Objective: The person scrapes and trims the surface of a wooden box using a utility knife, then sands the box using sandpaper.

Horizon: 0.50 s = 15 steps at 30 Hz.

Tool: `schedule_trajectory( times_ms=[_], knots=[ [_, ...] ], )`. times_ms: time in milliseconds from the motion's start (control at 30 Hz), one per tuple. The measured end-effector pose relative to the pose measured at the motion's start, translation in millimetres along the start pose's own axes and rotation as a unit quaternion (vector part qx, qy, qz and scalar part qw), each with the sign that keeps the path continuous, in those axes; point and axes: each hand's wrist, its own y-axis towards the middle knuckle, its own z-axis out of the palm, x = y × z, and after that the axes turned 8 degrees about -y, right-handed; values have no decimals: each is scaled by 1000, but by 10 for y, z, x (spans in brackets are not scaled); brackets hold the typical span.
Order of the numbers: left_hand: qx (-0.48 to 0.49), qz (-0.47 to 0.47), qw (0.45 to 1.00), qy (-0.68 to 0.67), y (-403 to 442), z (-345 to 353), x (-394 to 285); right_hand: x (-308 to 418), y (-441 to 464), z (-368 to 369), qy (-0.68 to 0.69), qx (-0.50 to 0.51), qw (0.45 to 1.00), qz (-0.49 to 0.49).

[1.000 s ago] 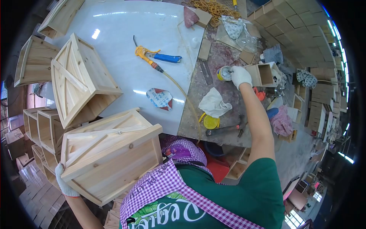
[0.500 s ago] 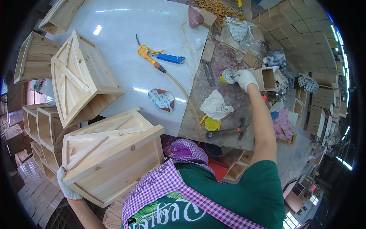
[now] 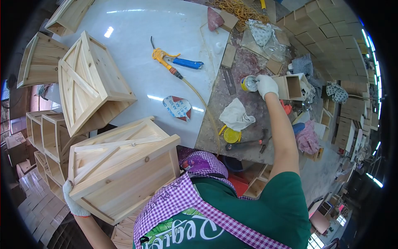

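Observation:
My left hand (image 3: 74, 200), in a white knitted glove, grips the lower left corner of a pale wooden crate (image 3: 124, 178) with diagonal slats; part of its fingers is hidden by the wood. The crate is tilted against the table edge in front of my apron. My right hand (image 3: 267, 86), also gloved, reaches far out to a small open can (image 3: 249, 83) with a yellow label. Its fingers are drawn together at the can's mouth; what they hold, if anything, is hidden. A white rag (image 3: 236, 115) and a yellow lid (image 3: 231, 135) lie nearer to me.
A second crate (image 3: 93, 79) stands on the white tabletop (image 3: 137, 37). An orange air blow gun (image 3: 163, 58) with its hose lies beside a blue utility knife (image 3: 188, 63). A sanding disc (image 3: 177, 108), a hammer (image 3: 248, 143) and a small wooden box (image 3: 289, 87) are around.
The whole view has shifted slightly. My right hand stays at the can with its fingers at the mouth, and my left hand keeps its hold on the crate.

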Motion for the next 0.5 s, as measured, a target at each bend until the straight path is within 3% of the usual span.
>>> schedule_trajectory(
  times_ms=[233, 500],
  knots=[
    [-38, 11, 999, -15, -42, 157, 26, -68, -63, -51, 13, 6, 999, -43],
    [-15, 21, 1000, 2, 27, 25, 17, -202, -167, -150, 174, 32, 984, -21]
  ],
)
